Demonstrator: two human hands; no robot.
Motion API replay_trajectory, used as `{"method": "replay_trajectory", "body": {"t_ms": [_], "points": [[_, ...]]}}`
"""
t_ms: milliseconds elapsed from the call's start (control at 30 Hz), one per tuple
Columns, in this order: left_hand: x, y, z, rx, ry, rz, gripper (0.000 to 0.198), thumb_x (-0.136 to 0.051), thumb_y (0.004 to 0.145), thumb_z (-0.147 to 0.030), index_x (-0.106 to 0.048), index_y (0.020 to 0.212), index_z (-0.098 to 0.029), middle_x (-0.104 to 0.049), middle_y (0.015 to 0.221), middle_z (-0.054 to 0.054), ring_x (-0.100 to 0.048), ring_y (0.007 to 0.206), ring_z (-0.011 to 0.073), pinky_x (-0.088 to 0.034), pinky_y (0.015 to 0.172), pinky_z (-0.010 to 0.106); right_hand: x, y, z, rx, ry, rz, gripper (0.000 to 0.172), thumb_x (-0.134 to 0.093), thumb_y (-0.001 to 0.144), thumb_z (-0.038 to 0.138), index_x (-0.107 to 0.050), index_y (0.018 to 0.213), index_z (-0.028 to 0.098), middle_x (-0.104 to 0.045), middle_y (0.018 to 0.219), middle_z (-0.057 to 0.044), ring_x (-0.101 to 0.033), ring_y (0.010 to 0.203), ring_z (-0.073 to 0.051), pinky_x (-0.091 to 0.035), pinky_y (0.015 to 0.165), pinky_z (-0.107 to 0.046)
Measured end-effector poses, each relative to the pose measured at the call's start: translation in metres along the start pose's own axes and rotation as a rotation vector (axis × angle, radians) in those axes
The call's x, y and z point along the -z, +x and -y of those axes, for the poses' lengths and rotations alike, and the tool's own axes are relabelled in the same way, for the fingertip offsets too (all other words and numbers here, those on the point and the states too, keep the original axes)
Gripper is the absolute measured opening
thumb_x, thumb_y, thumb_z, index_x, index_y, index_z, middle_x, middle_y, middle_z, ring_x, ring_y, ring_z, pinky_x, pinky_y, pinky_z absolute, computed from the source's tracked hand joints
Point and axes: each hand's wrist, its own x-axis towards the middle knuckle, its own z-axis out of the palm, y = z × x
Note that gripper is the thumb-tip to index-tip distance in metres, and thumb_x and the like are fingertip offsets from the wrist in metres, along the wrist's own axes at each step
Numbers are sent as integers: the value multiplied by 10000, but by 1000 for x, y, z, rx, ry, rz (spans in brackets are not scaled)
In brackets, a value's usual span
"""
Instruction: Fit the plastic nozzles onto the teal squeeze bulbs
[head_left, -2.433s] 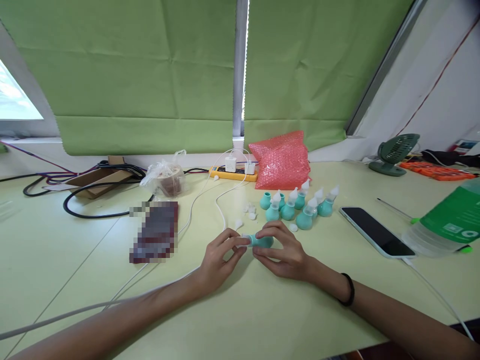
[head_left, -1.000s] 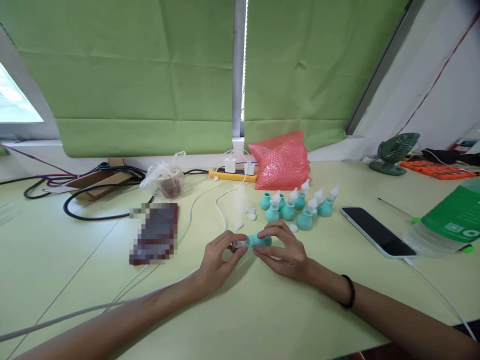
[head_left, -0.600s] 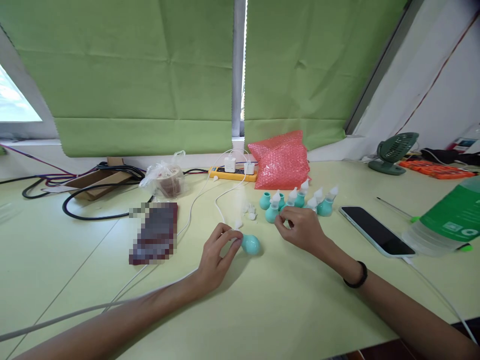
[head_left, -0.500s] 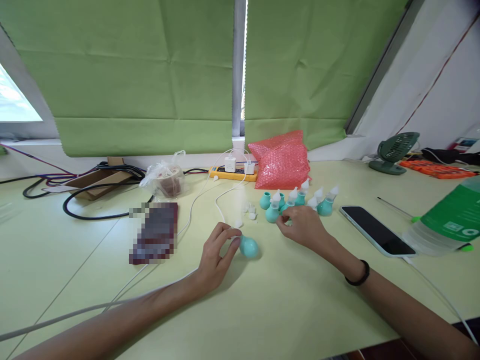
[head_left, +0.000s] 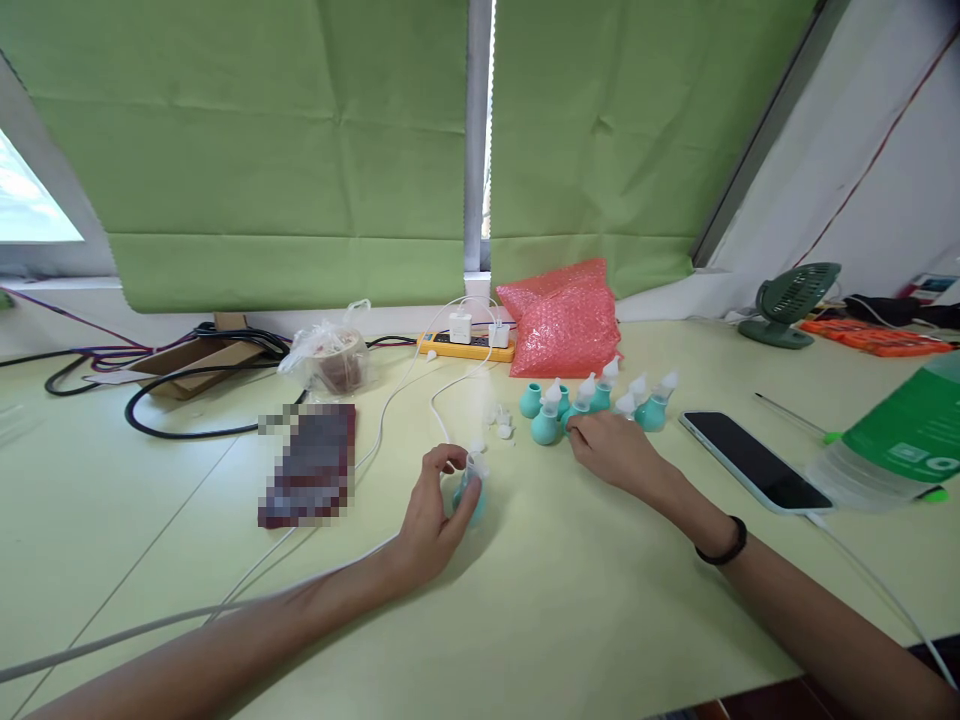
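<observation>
Pale green tabletop. Left hand: fingers curled and closed around a small teal rubber bulb with a clear nozzle, nozzle uppermost, resting on the table near centre. Loose white plastic nozzles lie just behind it. Right hand: fingers bent, tips at the near edge of a cluster of teal rubber bulbs; whether they grip one cannot be told. Black-screened smartphone lies farther right.

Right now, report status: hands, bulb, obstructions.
Left hand gripping teal bulb, upright on table. Right hand at bulb cluster, grip unclear. White cable beside left hand.
</observation>
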Motion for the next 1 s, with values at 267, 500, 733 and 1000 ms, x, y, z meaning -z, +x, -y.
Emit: {"method": "replay_trajectory", "body": {"t_ms": [267, 500, 733, 1000], "points": [[1, 3, -3, -78, 72, 57, 270, -459, 758, -132, -353, 998, -196, -449, 886, 41, -450, 816, 152, -397, 732, 299, -2, -6, -3, 26, -82, 145, 248, -416, 759, 290, -597, 728, 123, -600, 740, -119, -574, 694, -259, -313, 486, -259], [1, 1, 1, -5, 20, 138, 266, -449, 793, -172, -338, 1032, -212, -487, 956, 51, -491, 845, 150, -417, 753, 308, 4, -14, 2, 57, -98, 151, 281, -368, 775, 196, -610, 667, 103, -606, 688, -135, -576, 637, -232, -284, 452, -252], [1, 2, -2, 65, -5, 165, 275, -449, 798, -192, -314, 1036, -216, -502, 950, 41, -502, 861, 145, -415, 757, 300, 5, -18, 5, 98, -74, 172, 320, -323, 783, 130, -610, 644, 110, -613, 680, -122, -573, 622, -210, -256, 447, -250], [2, 2, -4, 96, 1, 183, 249, -442, 799, -208, -325, 1018, -216, -516, 943, 40, -511, 868, 152, -412, 754, 292, -1, -19, 11, 92, -98, 173, 299, -334, 770, 127, -608, 653, 103, -608, 678, -123, -570, 607, -213, -247, 438, -246]]}}
